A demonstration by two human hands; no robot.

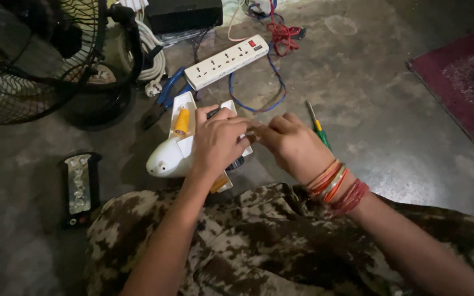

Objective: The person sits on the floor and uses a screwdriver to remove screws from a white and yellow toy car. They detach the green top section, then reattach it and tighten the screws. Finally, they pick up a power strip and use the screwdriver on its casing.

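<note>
An opened white plastic appliance body (167,156) lies on the grey floor in front of my knees, with an orange cylindrical part (182,121) inside its open shell. My left hand (218,143) rests over the middle of the body and grips it, covering its inner parts; a dark piece shows under the fingers. My right hand (293,145), with orange and red bangles on the wrist, is closed at the appliance's right edge, fingertips pinched together against the left hand. What the fingertips pinch is too small to tell.
A green-handled screwdriver (319,130) lies just right of my right hand. A white power strip (227,61) with blue and red wires, blue-handled pliers (167,92), a black fan (39,55), a black rectangular lamp panel (78,186) and a red mat (467,82) surround the spot.
</note>
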